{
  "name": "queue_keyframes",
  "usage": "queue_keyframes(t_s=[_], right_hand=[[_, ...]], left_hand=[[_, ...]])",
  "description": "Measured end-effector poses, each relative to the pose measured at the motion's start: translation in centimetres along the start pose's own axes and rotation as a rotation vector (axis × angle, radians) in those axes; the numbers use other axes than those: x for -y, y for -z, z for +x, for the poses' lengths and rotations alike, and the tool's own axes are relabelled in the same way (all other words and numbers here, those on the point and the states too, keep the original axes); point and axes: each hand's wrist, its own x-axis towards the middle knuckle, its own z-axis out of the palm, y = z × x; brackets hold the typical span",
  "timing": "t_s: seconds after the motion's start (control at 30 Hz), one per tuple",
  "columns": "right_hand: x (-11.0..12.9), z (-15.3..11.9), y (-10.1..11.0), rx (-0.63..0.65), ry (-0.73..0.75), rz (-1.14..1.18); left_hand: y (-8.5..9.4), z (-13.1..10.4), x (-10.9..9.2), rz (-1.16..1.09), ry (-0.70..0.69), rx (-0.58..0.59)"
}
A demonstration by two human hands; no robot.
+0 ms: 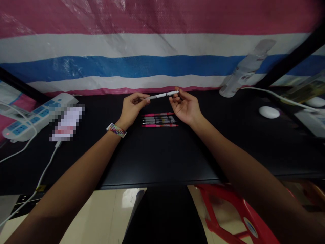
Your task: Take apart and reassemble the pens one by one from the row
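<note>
A white pen (pixel 161 95) is held nearly level above the black table, its right end slightly higher. My left hand (pixel 132 106) pinches its grey left end between thumb and fingers. At the other end, the fingertips of my right hand (pixel 186 105) close on the pen's tip. Below the pen, several pens lie side by side in a row: a pink pen (pixel 159 125) nearest me, grey and black pens (pixel 157 120) in the middle, and another pink pen (pixel 157 114) at the back. My right fingers hang close to the row's right end.
On the left are a white power strip (pixel 61 100), a blurred-out phone-like object (pixel 67 123) and a white cable (pixel 50 162). To the right stand a clear bottle (pixel 238 74) and a white mouse (pixel 269 112). A striped sheet (pixel 142 66) hangs behind; a red stool (pixel 228 206) is below.
</note>
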Motion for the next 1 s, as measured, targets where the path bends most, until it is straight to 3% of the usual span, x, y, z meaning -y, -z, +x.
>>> queue_keyframes(t_s=[0.17, 0.6, 1.0], right_hand=[[0.38, -0.48, -0.20, 0.057, -0.005, -0.029], [0.47, -0.22, -0.09, 0.022, -0.039, 0.019], [0.30, 0.04, 0.30, 0.084, -0.003, -0.041]], left_hand=[[-0.03, 0.03, -0.02, -0.001, 0.007, -0.006], [-0.09, 0.01, -0.05, -0.003, 0.012, 0.007], [0.08, 0.06, 0.18, -0.022, -0.017, 0.014]])
